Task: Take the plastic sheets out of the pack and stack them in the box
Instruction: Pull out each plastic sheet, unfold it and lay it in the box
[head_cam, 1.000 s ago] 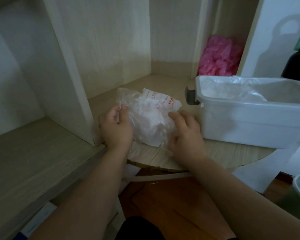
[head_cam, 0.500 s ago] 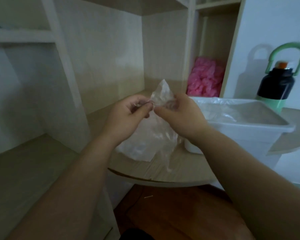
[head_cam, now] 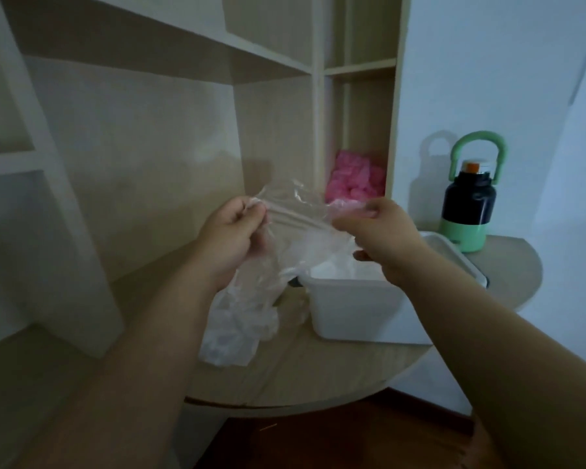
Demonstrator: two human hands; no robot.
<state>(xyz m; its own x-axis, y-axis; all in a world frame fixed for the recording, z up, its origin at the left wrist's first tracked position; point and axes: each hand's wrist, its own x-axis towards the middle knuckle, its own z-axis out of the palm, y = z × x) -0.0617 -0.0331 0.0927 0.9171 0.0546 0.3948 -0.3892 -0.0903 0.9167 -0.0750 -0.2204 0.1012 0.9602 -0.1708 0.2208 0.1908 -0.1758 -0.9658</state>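
While left hand (head_cam: 230,235) and right hand (head_cam: 383,238) pinch it, plastic sheet (head_cam: 296,213) taut — clear, crinkled

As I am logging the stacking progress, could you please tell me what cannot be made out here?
Head view:
- White box interior: right hand and forearm cover it; sheet count unreadable.
- Plastic sheet between left hand and right hand: transparent, blurred; layer count unclear.
- Pack: partly behind left forearm.
- Pink bundle in shelf compartment: too blurred to identify.
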